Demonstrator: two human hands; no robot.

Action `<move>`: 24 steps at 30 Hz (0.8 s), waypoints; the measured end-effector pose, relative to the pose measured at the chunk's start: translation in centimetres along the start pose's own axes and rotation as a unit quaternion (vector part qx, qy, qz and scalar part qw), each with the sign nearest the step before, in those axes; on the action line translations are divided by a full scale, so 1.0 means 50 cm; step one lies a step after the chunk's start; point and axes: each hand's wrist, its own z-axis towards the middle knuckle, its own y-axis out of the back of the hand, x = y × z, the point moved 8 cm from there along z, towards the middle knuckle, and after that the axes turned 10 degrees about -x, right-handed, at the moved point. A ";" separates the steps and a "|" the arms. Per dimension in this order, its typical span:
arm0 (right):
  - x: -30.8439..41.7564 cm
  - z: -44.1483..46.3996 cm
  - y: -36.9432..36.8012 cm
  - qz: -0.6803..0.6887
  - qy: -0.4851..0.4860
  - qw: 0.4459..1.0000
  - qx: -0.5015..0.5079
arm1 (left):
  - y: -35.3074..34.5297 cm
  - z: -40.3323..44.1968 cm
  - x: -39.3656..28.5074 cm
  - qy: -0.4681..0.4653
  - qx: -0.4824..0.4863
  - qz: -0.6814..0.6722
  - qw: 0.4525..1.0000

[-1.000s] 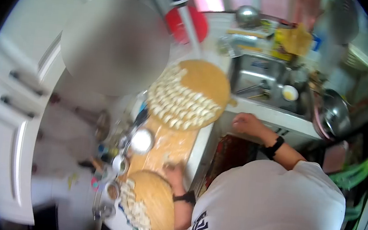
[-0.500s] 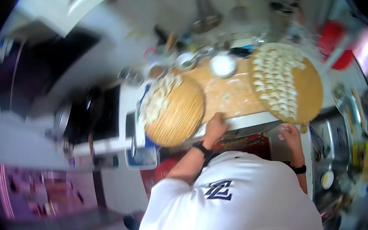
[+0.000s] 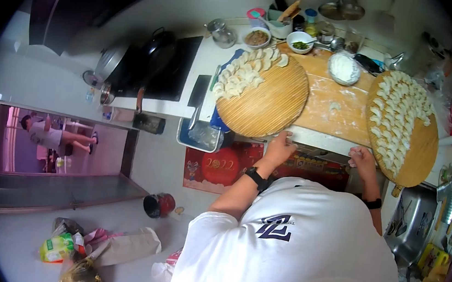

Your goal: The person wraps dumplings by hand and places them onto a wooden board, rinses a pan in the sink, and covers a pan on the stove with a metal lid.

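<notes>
My left hand [image 3: 278, 150] is at the counter's front edge, by the lower rim of a round slatted tray [image 3: 262, 109]. Its fingers are bent but apart, and nothing shows in them; contact with the rim is unclear. Folded dumplings [image 3: 244, 74] cover the tray's upper left. My right hand [image 3: 362, 162] has its fingers curled together left of a round wooden board [image 3: 419, 161], and their inside is hidden. Rows of smaller dumplings [image 3: 399, 118] lie on that board. Between the two rounds, a floured wooden board [image 3: 322, 121] carries a single small dumpling [image 3: 335, 106].
Behind the floured board are a bowl of white flour [image 3: 344, 68], a bowl of chopped greens [image 3: 301, 42] and a bowl of brown filling [image 3: 257, 37]. A cleaver [image 3: 198, 97] lies left of the tray. The sink [image 3: 413, 221] is at right. A person [image 3: 53, 136] appears through the doorway.
My view has swung left and steadied, so the counter appears further right and the floor and doorway show more. My left hand's fingers have spread somewhat; my right hand remains curled.
</notes>
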 end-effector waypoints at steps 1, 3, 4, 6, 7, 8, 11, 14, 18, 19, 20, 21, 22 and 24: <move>0.002 0.007 -0.019 -0.006 -0.007 1.000 0.003 | 0.016 0.001 0.006 -0.002 0.002 0.008 1.000; 0.010 0.022 -0.060 -0.017 -0.004 1.000 0.006 | 0.045 0.016 0.028 -0.005 0.005 0.017 1.000; 0.020 0.029 -0.076 -0.030 0.004 1.000 0.005 | 0.057 0.030 0.043 -0.004 0.006 -0.005 1.000; 0.030 0.037 -0.124 -0.020 0.005 1.000 0.015 | 0.086 0.057 0.066 -0.003 0.005 -0.030 1.000; 0.036 0.041 -0.150 -0.008 0.005 1.000 0.026 | 0.105 0.068 0.076 -0.007 -0.003 -0.046 0.999; 0.040 0.047 -0.173 -0.010 0.006 1.000 0.027 | 0.123 0.080 0.089 -0.009 -0.011 -0.062 0.998; 0.059 0.062 -0.238 -0.016 0.008 1.000 0.018 | 0.192 0.102 0.095 -0.011 -0.016 -0.063 0.998; 0.075 0.079 -0.287 -0.029 0.000 0.999 0.023 | 0.258 0.119 0.114 0.007 -0.024 -0.075 0.997; 0.082 0.100 -0.327 0.028 -0.016 0.999 0.006 | 0.321 0.143 0.173 0.009 -0.044 -0.084 0.995; 0.084 0.108 -0.331 0.034 -0.016 0.999 -0.009 | 0.340 0.149 0.182 0.017 -0.048 -0.089 0.995; 0.080 0.115 -0.336 0.036 -0.017 0.999 -0.007 | 0.356 0.153 0.191 0.025 -0.052 -0.095 0.994; 0.074 0.122 -0.333 0.036 -0.021 0.999 -0.021 | 0.368 0.162 0.209 0.026 -0.051 -0.093 0.994; 0.074 0.125 -0.334 0.034 -0.024 0.999 -0.034 | 0.382 0.173 0.228 0.020 -0.064 -0.101 0.993; 0.082 0.127 -0.340 0.040 -0.023 0.998 -0.044 | 0.419 0.195 0.239 0.009 -0.088 -0.086 0.992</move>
